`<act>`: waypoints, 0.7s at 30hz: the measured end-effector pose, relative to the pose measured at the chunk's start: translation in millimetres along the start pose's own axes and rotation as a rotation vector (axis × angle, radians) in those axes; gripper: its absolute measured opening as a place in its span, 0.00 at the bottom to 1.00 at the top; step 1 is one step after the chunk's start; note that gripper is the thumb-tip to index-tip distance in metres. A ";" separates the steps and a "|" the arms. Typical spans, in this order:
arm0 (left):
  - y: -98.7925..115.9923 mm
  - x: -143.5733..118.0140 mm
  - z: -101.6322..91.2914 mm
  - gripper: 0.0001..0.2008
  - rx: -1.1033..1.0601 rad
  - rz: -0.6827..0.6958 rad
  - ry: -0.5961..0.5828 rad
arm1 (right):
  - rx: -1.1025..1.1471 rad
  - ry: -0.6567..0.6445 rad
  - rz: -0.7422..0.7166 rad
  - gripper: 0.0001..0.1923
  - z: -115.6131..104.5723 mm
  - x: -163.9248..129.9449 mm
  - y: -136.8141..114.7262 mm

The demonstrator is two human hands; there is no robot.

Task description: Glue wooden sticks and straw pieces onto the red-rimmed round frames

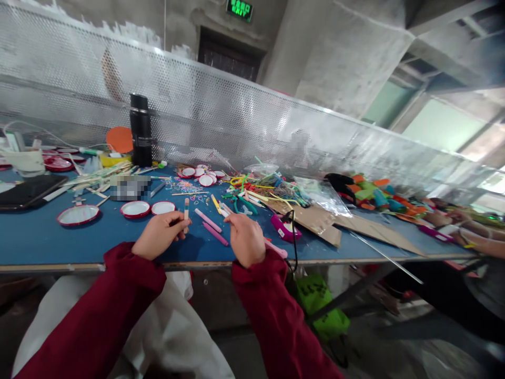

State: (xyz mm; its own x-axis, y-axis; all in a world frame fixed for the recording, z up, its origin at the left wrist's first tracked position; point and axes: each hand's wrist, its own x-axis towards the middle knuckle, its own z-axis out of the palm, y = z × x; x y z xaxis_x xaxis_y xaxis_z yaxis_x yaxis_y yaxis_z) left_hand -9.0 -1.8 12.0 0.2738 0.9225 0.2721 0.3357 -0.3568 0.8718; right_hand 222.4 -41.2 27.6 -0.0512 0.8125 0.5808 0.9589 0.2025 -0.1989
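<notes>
In the head view, the left hand pinches a small, slim stick between thumb and fingers, roughly upright above the near part of the blue table. The stick is pale tan, banded in differing tones. The right hand curls near a yellow marker; I cannot tell whether it grips anything. Between the hands lie a pale pink marker and a magenta marker.

We hold one narrow, flat, tan stick upright over the blue desk, near its front edge. Set back from that edge, one slim, pale, pen-like rod slants; we cannot tell whether it is gripped.
</notes>
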 end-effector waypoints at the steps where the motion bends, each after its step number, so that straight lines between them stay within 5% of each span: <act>1: -0.2 0.2 0.1 0.18 0.001 -0.001 0.003 | -0.054 -0.028 0.030 0.13 4.1 3.5 -2.5; 11: -0.1 0.3 1.9 0.17 -0.065 -0.012 0.022 | -0.266 -0.157 0.151 0.06 20.4 19.0 -8.4; 21: 1.7 -0.8 0.1 0.16 0.013 0.006 0.011 | -0.161 0.026 0.089 0.06 6.4 -7.0 -9.0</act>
State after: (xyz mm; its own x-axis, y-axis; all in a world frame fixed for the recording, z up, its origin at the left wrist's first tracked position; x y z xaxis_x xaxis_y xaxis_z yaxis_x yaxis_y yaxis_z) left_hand -8.5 -3.1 13.2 0.2658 0.9219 0.2820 0.3455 -0.3642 0.8649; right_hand 212.3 -45.2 20.3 0.0415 0.8086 0.5869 0.9917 0.0382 -0.1228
